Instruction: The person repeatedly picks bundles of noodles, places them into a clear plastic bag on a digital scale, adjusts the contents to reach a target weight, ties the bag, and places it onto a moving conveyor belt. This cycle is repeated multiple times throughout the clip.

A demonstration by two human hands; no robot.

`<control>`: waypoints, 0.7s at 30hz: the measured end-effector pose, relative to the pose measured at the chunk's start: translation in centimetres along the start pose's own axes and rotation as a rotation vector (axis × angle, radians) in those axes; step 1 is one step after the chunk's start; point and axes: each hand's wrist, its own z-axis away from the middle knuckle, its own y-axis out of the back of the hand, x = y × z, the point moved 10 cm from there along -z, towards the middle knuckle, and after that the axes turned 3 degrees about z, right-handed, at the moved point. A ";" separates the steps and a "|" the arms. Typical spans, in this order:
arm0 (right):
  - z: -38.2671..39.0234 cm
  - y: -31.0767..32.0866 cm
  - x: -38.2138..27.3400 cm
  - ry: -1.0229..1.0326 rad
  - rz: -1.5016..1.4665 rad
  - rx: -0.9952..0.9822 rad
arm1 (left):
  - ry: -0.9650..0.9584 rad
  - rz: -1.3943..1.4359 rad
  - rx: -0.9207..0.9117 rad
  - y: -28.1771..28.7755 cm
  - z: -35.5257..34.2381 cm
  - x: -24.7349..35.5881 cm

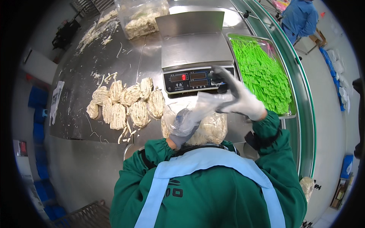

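Note:
My left hand, in a grey glove, is closed on a clear plastic bag that partly covers its fingers. The bag's loose end stretches toward my right hand. That hand, in a white glove with dark grey fingertips, has thumb and fingers apart in front of the scale's panel; whether its thumb touches the film is hard to tell. Close to my body, below both hands, sits a clear bag of pale noodles. Left of the hands, several dried noodle bundles lie on the steel table.
Beyond my hands stands a digital scale with a steel pan. To its right is a metal tray heaped with green plastic strips. Another noodle bag and scattered crumbs lie farther back. A person in blue stands past the green-edged conveyor.

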 end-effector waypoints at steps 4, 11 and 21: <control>-0.4 -5.8 7.7 -0.178 0.327 -0.306 | -0.034 -0.103 -0.013 -1.3 0.4 -1.8; -1.2 -9.3 5.1 -0.234 0.354 -0.347 | 0.202 0.506 -0.018 -2.0 1.5 -7.6; 5.1 4.1 7.5 0.082 0.076 -0.051 | 0.033 0.903 -0.205 -4.0 -2.4 -3.5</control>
